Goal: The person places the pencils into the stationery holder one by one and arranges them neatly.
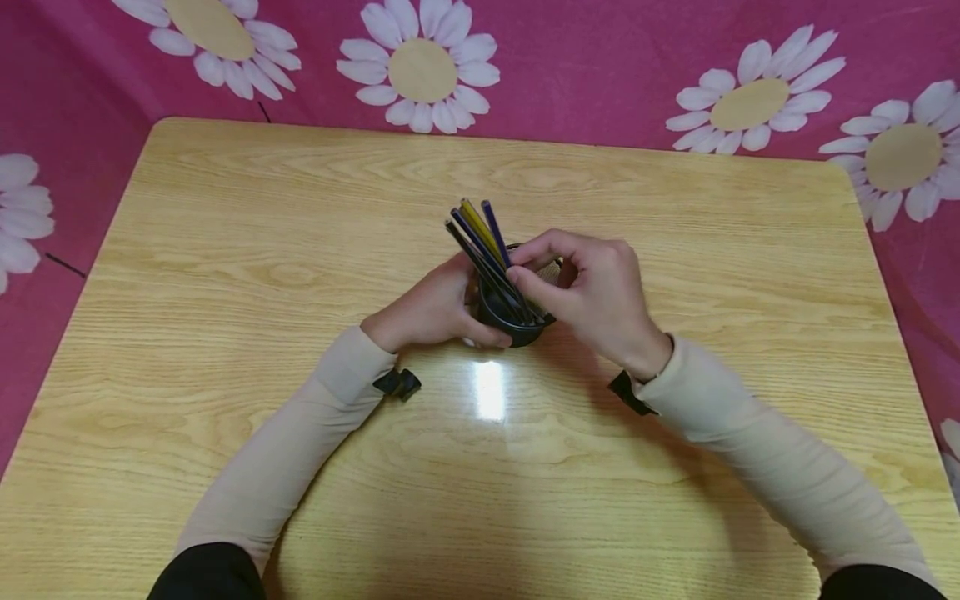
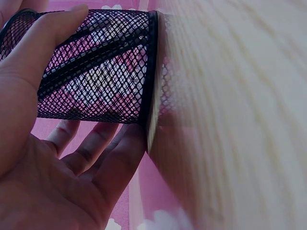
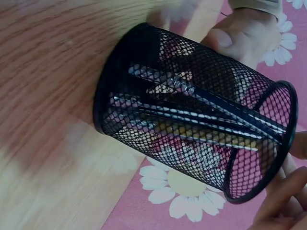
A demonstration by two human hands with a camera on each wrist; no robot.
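Note:
A black wire-mesh pencil cup [image 1: 523, 336] stands on the table, holding several slim pencils [image 3: 206, 136]. Its mesh wall [image 2: 96, 72] fills much of the left wrist view. My left hand [image 1: 442, 304] grips the cup from the left, thumb on the near side and fingers around the far side. Above the rim, my right hand [image 1: 592, 287] pinches a dark blue pencil [image 1: 492, 225] between thumb and forefinger. A yellow pencil [image 1: 476, 218] and darker ones lean left beside it. The pencils' lower ends show through the mesh in the right wrist view.
The wood-grain table [image 1: 225, 250] extends around the cup on all sides. Behind it hangs a pink cloth [image 1: 570, 67] with large white daisies. A bright light reflection [image 1: 490, 390] lies on the tabletop in front of the cup.

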